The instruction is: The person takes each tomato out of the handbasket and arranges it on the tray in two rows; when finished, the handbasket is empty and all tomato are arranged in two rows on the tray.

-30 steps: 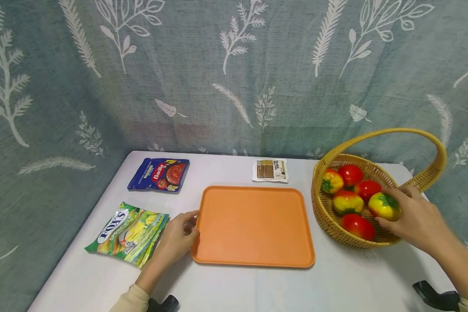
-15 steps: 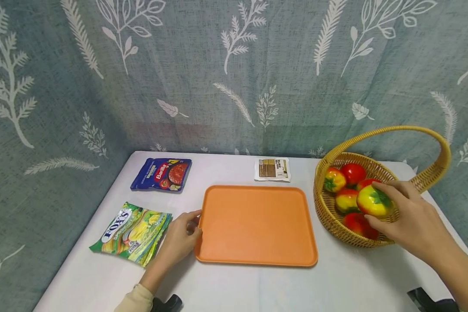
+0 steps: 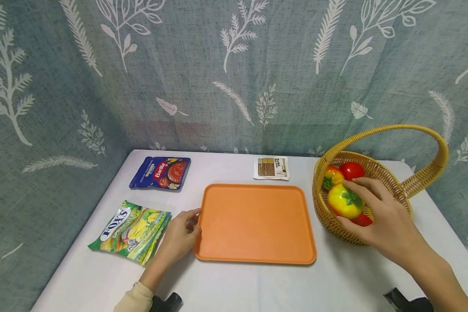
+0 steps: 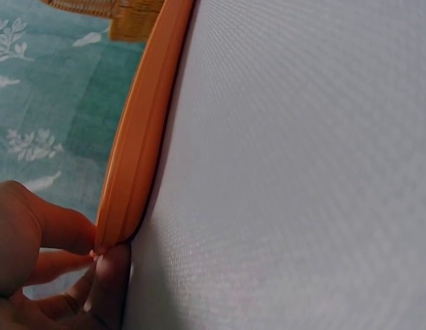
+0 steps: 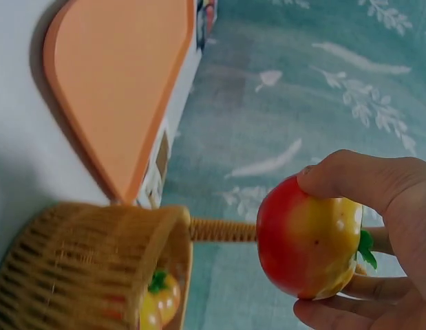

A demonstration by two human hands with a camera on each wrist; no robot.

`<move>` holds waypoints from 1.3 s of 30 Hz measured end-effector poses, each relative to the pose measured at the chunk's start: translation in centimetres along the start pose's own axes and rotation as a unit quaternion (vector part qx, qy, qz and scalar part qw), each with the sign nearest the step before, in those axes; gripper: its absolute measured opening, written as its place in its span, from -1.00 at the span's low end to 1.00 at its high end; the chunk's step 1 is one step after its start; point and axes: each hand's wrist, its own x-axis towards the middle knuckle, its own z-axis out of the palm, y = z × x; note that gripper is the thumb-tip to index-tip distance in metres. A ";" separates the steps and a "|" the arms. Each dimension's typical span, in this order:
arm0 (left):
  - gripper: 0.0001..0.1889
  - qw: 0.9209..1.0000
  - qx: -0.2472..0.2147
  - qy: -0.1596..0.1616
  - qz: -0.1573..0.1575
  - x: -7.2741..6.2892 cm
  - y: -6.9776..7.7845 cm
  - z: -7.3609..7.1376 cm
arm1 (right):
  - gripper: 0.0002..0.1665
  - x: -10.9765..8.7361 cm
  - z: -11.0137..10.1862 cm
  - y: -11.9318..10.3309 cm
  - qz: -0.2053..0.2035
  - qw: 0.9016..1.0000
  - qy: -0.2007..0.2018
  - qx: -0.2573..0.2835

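My right hand (image 3: 386, 221) grips a red-and-yellow tomato (image 3: 345, 200) with a green leafy top, between thumb and fingers. It is held over the wicker basket (image 3: 331, 232), clear of the basket's rim in the right wrist view, where its red side (image 5: 302, 240) faces the camera. Other tomatoes lie in the basket, a red one (image 3: 352, 170) and a yellow-orange one (image 3: 333, 177) among them; some are hidden behind the held one and the hand. At the left edge of the orange tray (image 3: 257, 223), my left hand (image 3: 182, 234) pinches the rim (image 4: 123, 206) between thumb and fingers.
The basket's tall handle (image 3: 390, 127) arches above its opening, behind the right hand. A blue Barilla pouch (image 3: 160, 173) and a green Fox's candy bag (image 3: 132, 232) lie left of the tray. A small white-and-brown packet (image 3: 271, 168) lies behind it. A patterned cloth (image 3: 238, 86) hangs behind the table.
My right hand has lifted the tomato from among the others and carried it left across the basket. The left hand stays at the tray's edge.
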 end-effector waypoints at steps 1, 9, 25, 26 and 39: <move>-0.46 1.000 0.000 0.000 0.000 0.0 0.0 0.0 | -0.09 0.1 0.2 -0.2 -0.002 1.000 -0.002 0.000; -0.46 1.000 -0.001 0.002 -0.001 0.3 -0.1 0.2 | -0.11 0.7 2.1 -1.2 0.003 1.000 -0.027 0.014; -0.47 1.000 -0.002 0.005 0.000 0.3 -0.1 0.2 | -0.16 2.7 6.5 -1.7 0.021 0.996 -0.026 0.079; -0.47 1.000 -0.001 0.005 0.000 0.3 -0.1 0.2 | -0.17 2.8 6.8 -1.7 0.021 0.996 -0.025 0.083; -0.47 1.000 -0.004 0.007 0.004 0.1 -0.4 0.2 | -0.19 3.3 11.1 -1.8 0.073 0.988 -0.053 0.122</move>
